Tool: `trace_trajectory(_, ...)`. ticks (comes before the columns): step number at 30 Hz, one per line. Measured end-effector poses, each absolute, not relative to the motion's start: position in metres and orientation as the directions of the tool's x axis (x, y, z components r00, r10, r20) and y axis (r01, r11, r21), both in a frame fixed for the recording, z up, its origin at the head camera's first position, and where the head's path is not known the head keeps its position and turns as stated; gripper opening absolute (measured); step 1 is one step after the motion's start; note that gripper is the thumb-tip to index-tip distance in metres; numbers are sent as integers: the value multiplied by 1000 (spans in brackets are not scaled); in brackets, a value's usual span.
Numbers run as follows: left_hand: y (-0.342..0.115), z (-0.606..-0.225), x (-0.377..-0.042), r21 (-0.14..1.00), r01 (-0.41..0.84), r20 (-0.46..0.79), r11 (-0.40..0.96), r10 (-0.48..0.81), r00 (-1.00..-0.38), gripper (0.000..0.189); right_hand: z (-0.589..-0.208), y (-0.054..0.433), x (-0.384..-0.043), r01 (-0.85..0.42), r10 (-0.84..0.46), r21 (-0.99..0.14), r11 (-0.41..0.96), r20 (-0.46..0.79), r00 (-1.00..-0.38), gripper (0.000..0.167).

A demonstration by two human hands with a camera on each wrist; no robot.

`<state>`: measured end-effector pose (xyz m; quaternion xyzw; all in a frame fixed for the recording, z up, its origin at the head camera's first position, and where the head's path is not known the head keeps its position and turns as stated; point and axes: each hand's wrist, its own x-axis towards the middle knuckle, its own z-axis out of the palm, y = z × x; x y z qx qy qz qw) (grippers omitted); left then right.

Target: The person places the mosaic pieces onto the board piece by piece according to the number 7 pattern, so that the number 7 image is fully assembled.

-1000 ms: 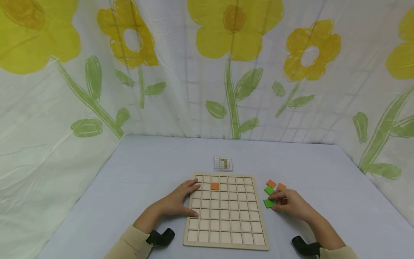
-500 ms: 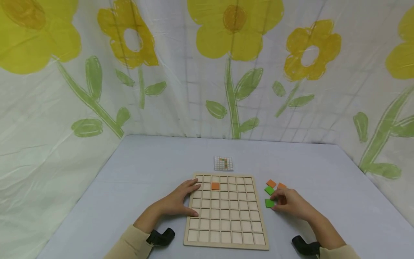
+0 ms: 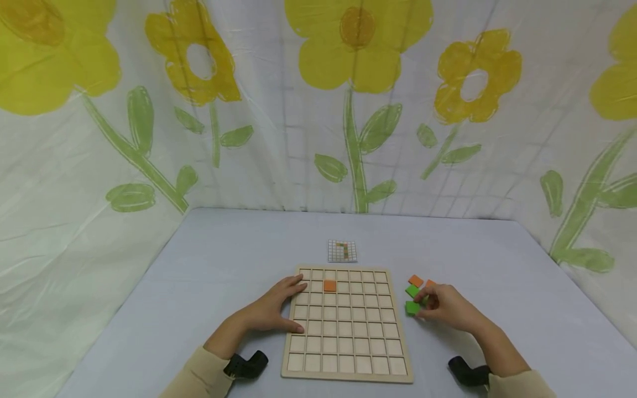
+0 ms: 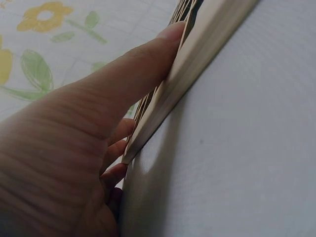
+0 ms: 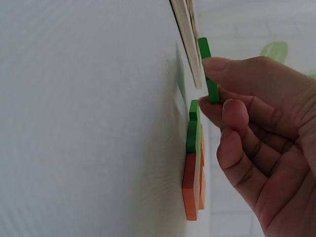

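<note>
My right hand (image 3: 448, 307) pinches a square green tile (image 3: 411, 308) between thumb and fingers, just right of the wooden grid board (image 3: 344, 315). In the right wrist view that green tile (image 5: 204, 47) is held clear of the table, its edge facing the camera. My left hand (image 3: 271, 309) rests on the board's left side, fingers spread and fairly straight. Seen from the left wrist, the thumb (image 4: 143, 61) lies over the board's edge (image 4: 170, 86). One orange tile (image 3: 330, 286) sits in a cell of the second row from the far edge.
Loose tiles lie right of the board: an orange tile (image 3: 416, 281), a green tile (image 3: 412, 291) and another orange tile (image 3: 430, 283) partly behind the right hand. A small card (image 3: 342, 251) printed with a coloured grid lies beyond the board. A flowered curtain (image 3: 269, 138) hangs behind the table.
The right hand has raised the green tile from the table and shifted slightly away from me, toward the other tiles. The left hand stays on the board.
</note>
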<state>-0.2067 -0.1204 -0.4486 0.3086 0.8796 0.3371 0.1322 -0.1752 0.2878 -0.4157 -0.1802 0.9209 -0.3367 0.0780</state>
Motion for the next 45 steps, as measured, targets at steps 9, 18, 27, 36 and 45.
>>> trace_trajectory(9, -121, -447, -205, 678, 446, -27, 585, 626, -779, 95, -416, 282, -185, -334, -419, -652, 681, 26, -908, 21)
trace_trajectory(18, -121, -449, -205, 681, 442, -28, 584, 624, -781, 95, -411, 267, -193, -381, -444, -636, 671, 68, -893, 19)
trace_trajectory(27, -122, -448, -204, 684, 445, -27, 578, 630, -776, 95, -408, 247, -205, -419, -486, -645, 639, 84, -870, 20)
trace_trajectory(36, -121, -448, -205, 683, 447, -30, 578, 633, -773, 95, -406, 218, -214, -462, -544, -675, 575, 106, -832, 19)
trace_trajectory(45, -121, -446, -205, 680, 441, -35, 586, 626, -779, 95, -404, 195, -228, -475, -568, -676, 564, 99, -817, 16)
